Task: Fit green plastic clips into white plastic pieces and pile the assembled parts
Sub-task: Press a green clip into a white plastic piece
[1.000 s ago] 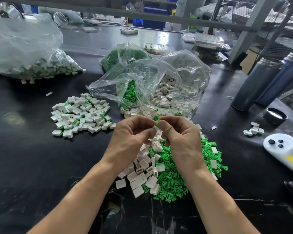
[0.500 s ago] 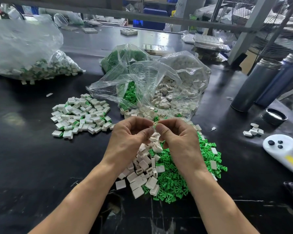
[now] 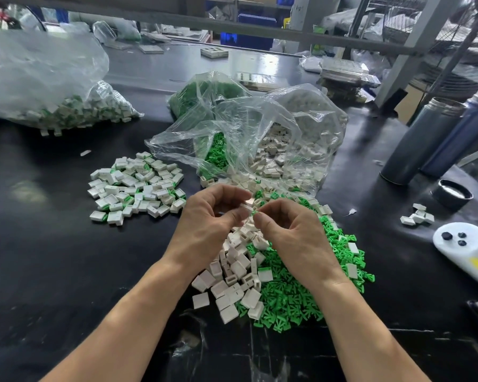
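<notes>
Meanwhile, over a black table (image 3: 53, 266), the left hand (image 3: 204, 224) pinches a white piece (image 3: 247, 206) while the right hand (image 3: 290, 235) pinches a green clip (image 3: 254, 213) just beside it, fingertips nearly meeting. Beneath them lie loose white pieces (image 3: 232, 277) and a heap of green clips (image 3: 293, 296). Assembled parts (image 3: 135, 186) are piled to the left, well apart. Clear bags (image 3: 260, 139) of stock sit behind, two flasks (image 3: 431, 139) at right.

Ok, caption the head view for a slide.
Left hand and right hand joining green clip and white piece.
</notes>
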### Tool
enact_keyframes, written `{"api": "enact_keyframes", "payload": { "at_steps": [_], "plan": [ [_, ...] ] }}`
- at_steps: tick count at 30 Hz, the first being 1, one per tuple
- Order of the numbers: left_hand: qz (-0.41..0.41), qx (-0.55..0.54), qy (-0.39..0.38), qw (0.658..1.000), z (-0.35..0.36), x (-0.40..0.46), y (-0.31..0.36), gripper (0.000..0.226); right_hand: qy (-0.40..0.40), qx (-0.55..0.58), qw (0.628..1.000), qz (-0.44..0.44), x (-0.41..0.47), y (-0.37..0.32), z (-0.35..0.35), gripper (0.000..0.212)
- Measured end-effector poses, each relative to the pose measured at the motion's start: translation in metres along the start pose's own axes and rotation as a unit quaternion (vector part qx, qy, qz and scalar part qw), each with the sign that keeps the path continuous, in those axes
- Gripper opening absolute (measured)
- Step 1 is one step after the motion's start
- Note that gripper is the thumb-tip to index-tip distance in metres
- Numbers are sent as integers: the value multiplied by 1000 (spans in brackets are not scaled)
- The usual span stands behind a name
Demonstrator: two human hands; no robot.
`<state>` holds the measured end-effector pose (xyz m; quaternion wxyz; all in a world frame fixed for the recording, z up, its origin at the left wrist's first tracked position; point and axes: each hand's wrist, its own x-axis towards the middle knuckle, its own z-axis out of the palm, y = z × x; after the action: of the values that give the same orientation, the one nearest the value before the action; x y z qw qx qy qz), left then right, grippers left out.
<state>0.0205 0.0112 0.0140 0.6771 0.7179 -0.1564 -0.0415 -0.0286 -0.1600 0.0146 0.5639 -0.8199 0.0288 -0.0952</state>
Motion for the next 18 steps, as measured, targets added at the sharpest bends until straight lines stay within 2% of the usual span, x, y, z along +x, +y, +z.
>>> {"api": "enact_keyframes", "payload": {
  "at_steps": [5, 12, 18],
  "plan": [
    [-5, -5, -5, 1000, -1, 0, 1, 20, -18, -2, 1000, -14, -1, 0, -1, 4],
    [-24, 32, -9, 999, -3, 1, 1, 9, -6, -33, 998, -53, -3, -1, 0, 6],
    [-51, -27, 0, 998, -1, 1, 2, 8, 30, -22, 997, -62, -3, 2, 6, 5]
  ]
}}
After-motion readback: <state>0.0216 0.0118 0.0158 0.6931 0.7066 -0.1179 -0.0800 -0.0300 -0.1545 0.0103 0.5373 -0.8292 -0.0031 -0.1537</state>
